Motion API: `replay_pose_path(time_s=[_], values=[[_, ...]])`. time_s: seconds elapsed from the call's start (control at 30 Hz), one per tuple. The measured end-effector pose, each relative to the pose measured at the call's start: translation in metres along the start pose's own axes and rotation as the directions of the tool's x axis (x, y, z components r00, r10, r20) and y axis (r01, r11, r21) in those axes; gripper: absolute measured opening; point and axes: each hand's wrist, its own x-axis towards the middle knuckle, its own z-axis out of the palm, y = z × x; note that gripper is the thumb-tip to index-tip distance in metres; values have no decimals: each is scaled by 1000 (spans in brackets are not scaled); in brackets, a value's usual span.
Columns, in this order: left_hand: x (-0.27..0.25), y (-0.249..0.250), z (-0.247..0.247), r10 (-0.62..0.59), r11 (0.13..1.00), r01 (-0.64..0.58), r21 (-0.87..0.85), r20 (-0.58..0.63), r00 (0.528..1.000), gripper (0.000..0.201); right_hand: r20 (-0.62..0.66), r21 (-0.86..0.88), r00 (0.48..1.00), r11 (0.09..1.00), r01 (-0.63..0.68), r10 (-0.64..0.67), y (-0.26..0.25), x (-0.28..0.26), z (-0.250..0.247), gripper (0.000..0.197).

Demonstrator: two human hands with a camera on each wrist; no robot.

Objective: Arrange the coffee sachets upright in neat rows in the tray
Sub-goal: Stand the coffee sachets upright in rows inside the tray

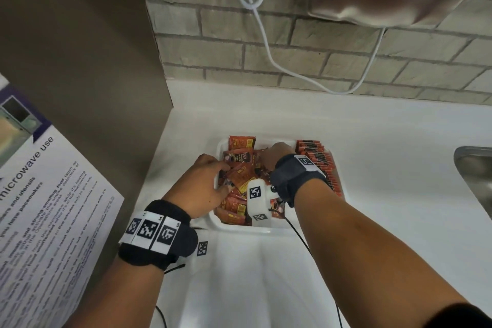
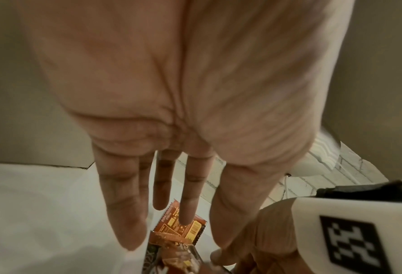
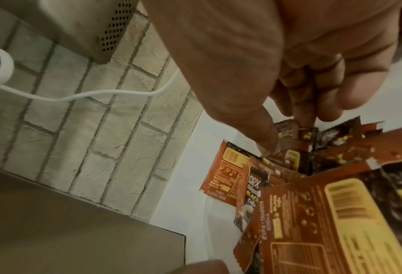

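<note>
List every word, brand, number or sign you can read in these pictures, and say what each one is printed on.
"microwave use": heading on the notice sheet at left.
"strong-smelling food": bold words in the sheet's body; the rest of that print is too small or blurred.
"D2X" and "BLACK": front of a coffee sachet in the tray.
"2g": sachet corner below the right hand.
Sachet backs: unreadable.
Wristband squares: coded markers, no words.

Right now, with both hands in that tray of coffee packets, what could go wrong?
The right hand digs into the loose sachets right beside the upright row; a nudge could topple it. One sachet already leans on the tray's far rim and might slip out. The wrist cable trails over the tray's near edge and could snag it.
</note>
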Motion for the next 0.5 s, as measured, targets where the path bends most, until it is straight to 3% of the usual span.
replay_pose_path(time_s=[0.07, 0.2, 0.27, 0.33, 0.37, 0.4, 0.43, 0.5], values=[[1, -1, 0, 10, 1000, -10, -1, 0, 1000, 49, -4, -39, 1000, 999, 5, -6, 0, -4, -3, 42], [2, -1, 0, 21, 1000, -21, -5, 2, 1000, 45, 74, 45, 997, 999, -14, 10, -2, -5, -6, 46], [2, -2, 0, 23, 1000, -23, -6, 6, 1000, 43, 33, 56, 998, 997, -52, 50, 1, 0, -5, 45], [2, -2, -1, 25, 1000, -25, -5, 7, 1000, 42, 17, 180, 990, 974, -137, 137, -2, 1, -2, 23], [2, -2, 0, 25, 1000, -25, -5, 8, 1000, 42, 34, 192, 992, 974, -124, 119, -3, -3, -2, 12], [2, -2, 0, 24, 1000, -24, -2, 10, 1000, 42, 14, 276, 992, 953, -124, 125, 1, -1, -2, 22], [1, -3, 0, 22, 1000, -22, 0, 12, 1000, 43, -35, 231, 998, 972, -35, 45, 6, -1, -3, 30], [1, -2, 0, 15, 1000, -15, 3, 13, 1000, 43, -32, 347, 999, 938, -25, 39, 6, -7, -5, 29]])
